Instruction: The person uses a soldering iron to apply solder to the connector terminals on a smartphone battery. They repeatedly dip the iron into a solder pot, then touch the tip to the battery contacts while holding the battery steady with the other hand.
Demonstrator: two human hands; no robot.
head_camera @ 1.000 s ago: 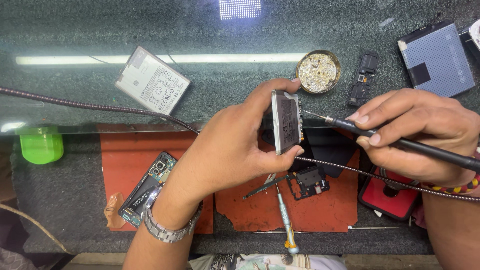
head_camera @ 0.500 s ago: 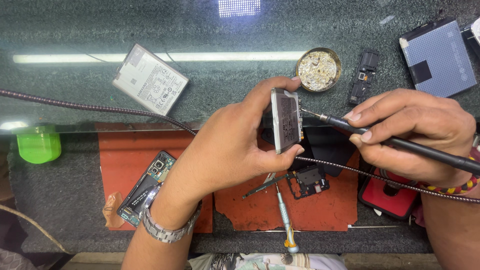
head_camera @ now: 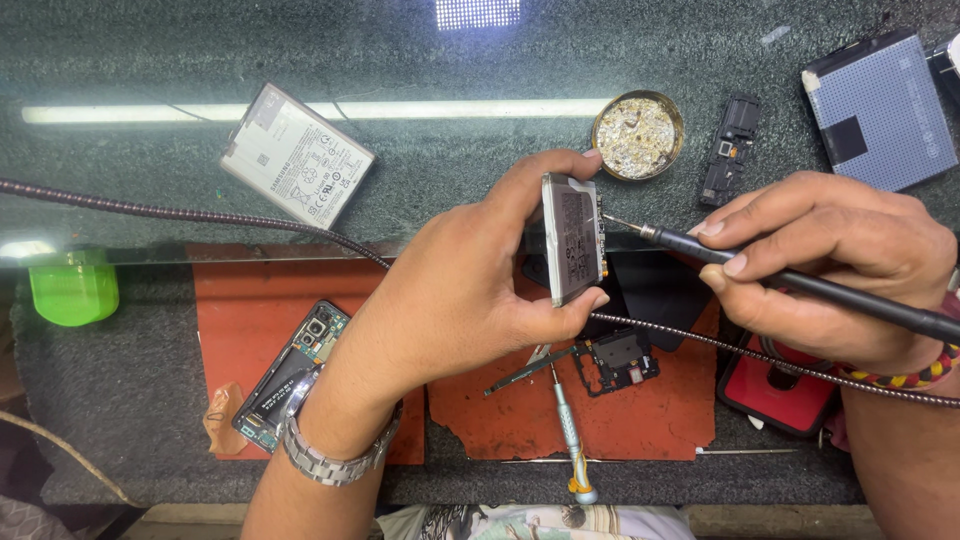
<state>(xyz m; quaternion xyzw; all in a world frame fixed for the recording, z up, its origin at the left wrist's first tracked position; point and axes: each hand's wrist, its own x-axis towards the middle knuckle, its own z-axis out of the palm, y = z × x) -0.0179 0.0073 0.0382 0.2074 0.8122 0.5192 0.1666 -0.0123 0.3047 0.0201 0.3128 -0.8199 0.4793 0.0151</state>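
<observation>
Left hand (head_camera: 470,290): clamped on upright phone part (head_camera: 572,238), mid-worktop.
Right hand (head_camera: 835,265): closed around soldering iron (head_camera: 800,283), tip touching part.
Nearby: solder tin (head_camera: 637,135), far edge; screwdriver (head_camera: 570,435), near edge.

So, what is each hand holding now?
Left hand: closed on a small flat phone part.
Right hand: closed on a thin black tool.

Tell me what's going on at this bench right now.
A person is working on phone parts. The left hand holds a small flat phone component upright on edge between thumb and fingers. The right hand holds a thin black pen-like tool, its fine tip touching the component's right edge. On the red mat lie an opened phone, a small screwdriver and a black cover piece. A battery and a round tin sit farther back.
</observation>
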